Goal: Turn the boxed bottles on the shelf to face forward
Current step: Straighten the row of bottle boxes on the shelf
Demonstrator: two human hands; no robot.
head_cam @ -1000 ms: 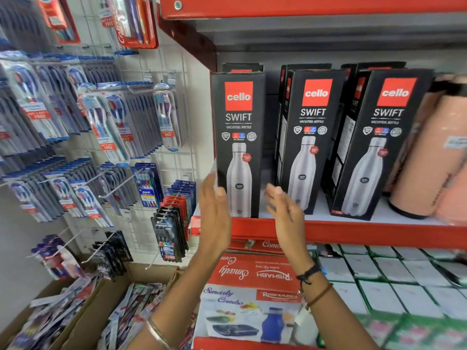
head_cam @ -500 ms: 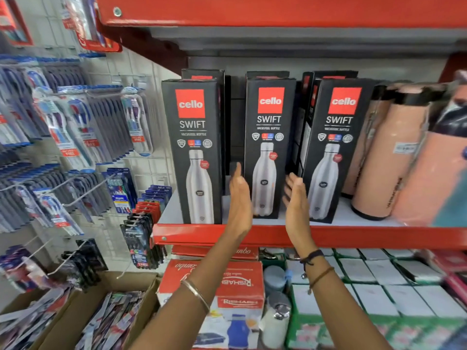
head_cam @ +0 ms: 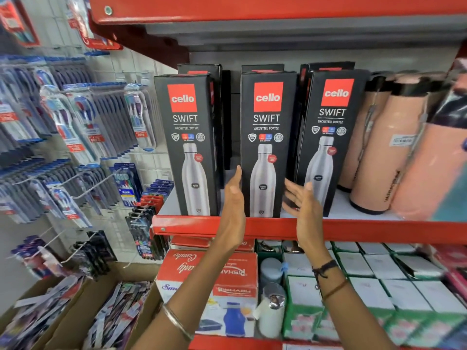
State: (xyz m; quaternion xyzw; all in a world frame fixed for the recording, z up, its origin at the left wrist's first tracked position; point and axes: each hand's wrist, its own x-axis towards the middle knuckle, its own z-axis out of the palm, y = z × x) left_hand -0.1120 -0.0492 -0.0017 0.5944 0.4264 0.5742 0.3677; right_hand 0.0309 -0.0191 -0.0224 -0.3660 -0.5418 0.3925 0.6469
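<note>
Shop: stocked red shelf (head_cam: 353, 227), hanging toothbrush packs (head_cam: 75, 127), price-labelled flasks (head_cam: 389, 157).

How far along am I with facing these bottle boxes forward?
Done: the left box and middle box face front. In hand: your left hand and right hand flank the middle box, fingers open. Left: the right box sits angled.

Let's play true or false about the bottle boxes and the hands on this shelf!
1. Three black boxes stand in the front row. True.
2. The left hand is at the left edge of the middle box. True.
3. The right hand holds a pink flask. False: it is open, in front of the right box, holding nothing.
4. The pink flasks stand left of the boxes. False: they stand to the right.
5. The left box lies flat. False: it stands upright.
</note>
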